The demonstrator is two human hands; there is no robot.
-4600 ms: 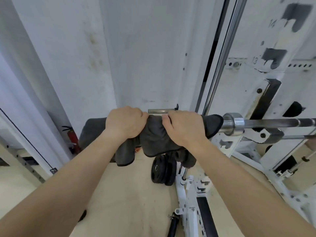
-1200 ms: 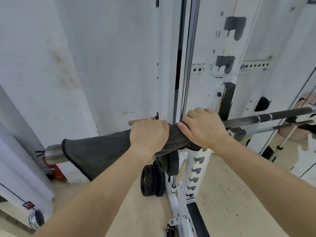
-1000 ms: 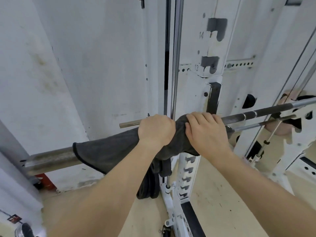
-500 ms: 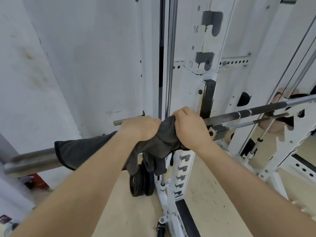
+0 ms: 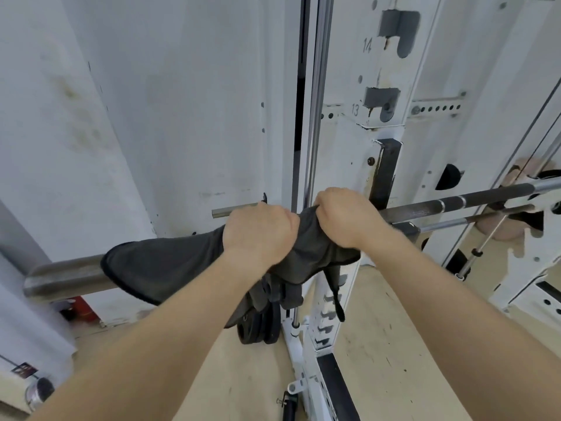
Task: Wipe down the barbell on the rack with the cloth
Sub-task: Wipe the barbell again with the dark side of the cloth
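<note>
Cloth (image 5: 170,262) found bunched tighter than a second ago | left hand (image 5: 258,235), right hand (image 5: 349,217) clenched round it on barbell (image 5: 425,209) | bare shaft judged unwiped.

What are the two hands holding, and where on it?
Both grip the dark grey cloth wrapped over the barbell: the left hand around its middle, the right hand at its right end, beside the rack upright.
</note>
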